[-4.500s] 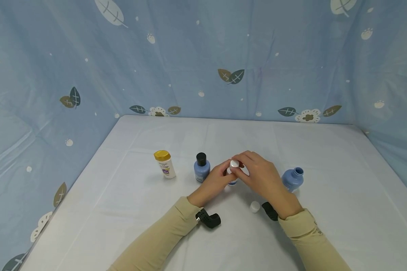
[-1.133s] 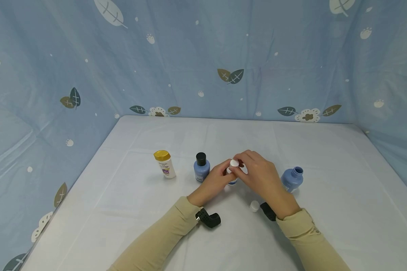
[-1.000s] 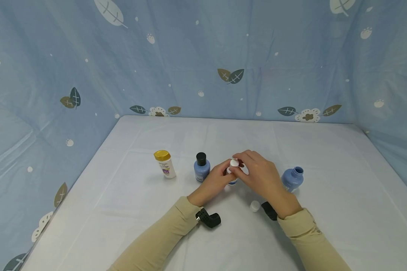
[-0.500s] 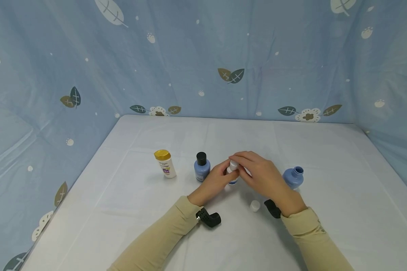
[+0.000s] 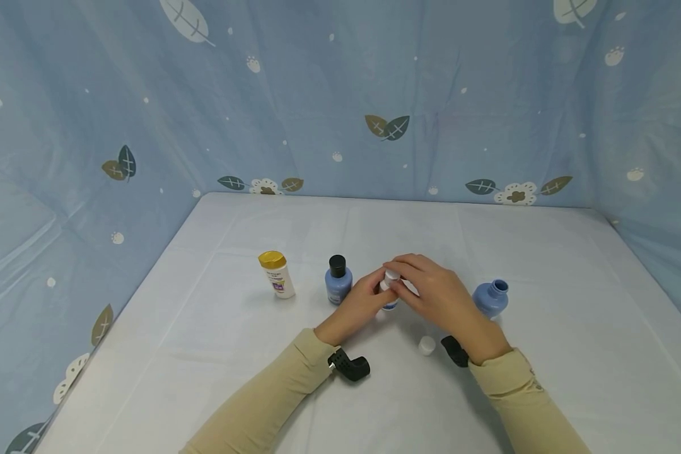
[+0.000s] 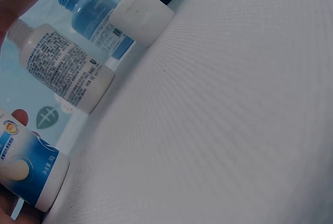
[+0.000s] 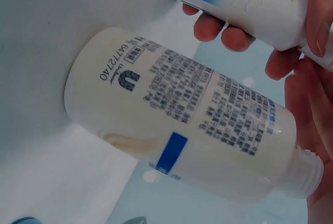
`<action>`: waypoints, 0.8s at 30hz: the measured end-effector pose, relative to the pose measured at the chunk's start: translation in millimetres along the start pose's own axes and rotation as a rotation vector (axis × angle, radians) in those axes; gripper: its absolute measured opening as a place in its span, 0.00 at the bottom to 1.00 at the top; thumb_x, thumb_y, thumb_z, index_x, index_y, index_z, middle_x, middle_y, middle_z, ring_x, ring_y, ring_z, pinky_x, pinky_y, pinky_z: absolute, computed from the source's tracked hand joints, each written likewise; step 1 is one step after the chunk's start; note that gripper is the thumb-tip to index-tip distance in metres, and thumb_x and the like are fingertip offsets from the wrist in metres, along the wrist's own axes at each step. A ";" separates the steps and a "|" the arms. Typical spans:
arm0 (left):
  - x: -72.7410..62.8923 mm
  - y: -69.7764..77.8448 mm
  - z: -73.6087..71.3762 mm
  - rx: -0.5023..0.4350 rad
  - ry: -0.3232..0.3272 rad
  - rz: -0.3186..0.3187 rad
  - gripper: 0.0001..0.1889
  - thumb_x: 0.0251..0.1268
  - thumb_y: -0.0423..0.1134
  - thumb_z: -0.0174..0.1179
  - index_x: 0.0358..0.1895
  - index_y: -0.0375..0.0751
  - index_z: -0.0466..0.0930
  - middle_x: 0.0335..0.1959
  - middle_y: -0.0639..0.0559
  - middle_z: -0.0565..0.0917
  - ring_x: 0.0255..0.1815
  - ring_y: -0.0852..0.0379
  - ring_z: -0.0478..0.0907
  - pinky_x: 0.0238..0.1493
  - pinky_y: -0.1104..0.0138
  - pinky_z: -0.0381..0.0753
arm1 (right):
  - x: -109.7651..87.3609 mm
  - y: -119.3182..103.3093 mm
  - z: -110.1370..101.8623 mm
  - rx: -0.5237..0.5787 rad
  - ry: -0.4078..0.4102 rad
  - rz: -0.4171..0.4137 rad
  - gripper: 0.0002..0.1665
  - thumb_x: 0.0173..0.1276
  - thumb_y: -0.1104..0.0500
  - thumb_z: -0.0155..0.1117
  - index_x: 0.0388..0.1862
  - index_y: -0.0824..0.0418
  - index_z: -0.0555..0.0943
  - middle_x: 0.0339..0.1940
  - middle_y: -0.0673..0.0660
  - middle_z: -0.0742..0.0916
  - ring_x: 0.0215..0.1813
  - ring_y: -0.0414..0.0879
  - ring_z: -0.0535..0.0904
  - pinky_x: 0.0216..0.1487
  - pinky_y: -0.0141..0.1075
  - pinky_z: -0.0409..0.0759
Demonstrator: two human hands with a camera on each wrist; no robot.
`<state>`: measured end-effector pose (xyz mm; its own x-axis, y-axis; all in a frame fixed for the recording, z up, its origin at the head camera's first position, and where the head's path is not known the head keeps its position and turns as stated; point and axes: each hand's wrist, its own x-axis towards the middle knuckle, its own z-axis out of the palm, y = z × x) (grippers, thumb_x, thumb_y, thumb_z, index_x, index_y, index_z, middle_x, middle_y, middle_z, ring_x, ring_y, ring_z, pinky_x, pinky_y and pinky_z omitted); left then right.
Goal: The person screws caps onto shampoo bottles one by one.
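Note:
In the head view my left hand [image 5: 359, 304] grips a small white Dove bottle [image 6: 28, 167], its blue label showing in the left wrist view. The bottle stands upright on the white cloth. My right hand [image 5: 439, 295] pinches the white cap [image 5: 392, 275] at its top, thumb in front and fingers behind. A second white bottle [image 7: 182, 115], without a cap, stands close by; the right hand hides it in the head view. Beside the right wrist is a blue bottle [image 5: 490, 298] with an uncovered mouth. A loose white cap [image 5: 427, 345] lies in front of the hands.
Left of the hands stands a blue bottle with a black cap [image 5: 338, 285]. Farther left is a white bottle with a gold cap [image 5: 278, 277]. Black wrist cameras [image 5: 350, 366] jut out beneath both wrists. A blue patterned curtain [image 5: 329, 94] rises behind the table.
The right fingers and thumb have shifted their hold around the cap, and the right wrist has moved slightly right. The left hand and the bottle have stayed in place.

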<state>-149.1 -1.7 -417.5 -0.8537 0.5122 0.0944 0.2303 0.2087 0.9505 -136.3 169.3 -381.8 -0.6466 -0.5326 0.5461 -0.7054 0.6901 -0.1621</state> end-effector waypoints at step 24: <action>12.1 -34.4 6.9 -0.057 -0.001 0.004 0.13 0.63 0.47 0.52 0.51 0.60 0.71 0.40 0.60 0.76 0.34 0.60 0.71 0.31 0.67 0.71 | -0.7 -8.5 14.2 -0.096 0.120 0.157 0.20 0.51 0.48 0.69 0.39 0.58 0.80 0.24 0.48 0.76 0.26 0.39 0.69 0.21 0.31 0.69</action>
<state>-164.1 3.0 -451.2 -0.8524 0.5136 0.0979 0.2067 0.1590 0.9654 -134.0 156.9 -392.5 -0.7030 -0.3572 0.6150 -0.5643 0.8065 -0.1765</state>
